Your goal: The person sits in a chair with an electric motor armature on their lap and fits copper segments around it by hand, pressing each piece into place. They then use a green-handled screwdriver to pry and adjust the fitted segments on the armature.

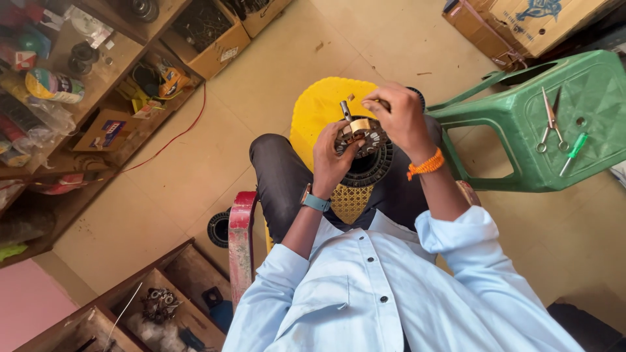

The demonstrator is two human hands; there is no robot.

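I sit over a yellow plastic stool [319, 107]. My left hand [332, 160] grips a round metal motor stator [365, 140] with slotted rim and a tan band across its top. It rests on a black ringed disc [372, 171] on the stool. My right hand [398, 117], with an orange thread at the wrist, pinches something small at the stator's top, next to a short dark metal tool [345, 111] that sticks up. What the right fingers hold is hidden. A watch sits on my left wrist.
A green plastic stool [554, 124] at right carries scissors [551, 120] and a green-handled screwdriver [575, 151]. Wooden shelves [78, 98] with tape rolls, boxes and parts stand at left. Cardboard boxes [521, 26] are at top right. A red wire [176, 133] crosses the tiled floor.
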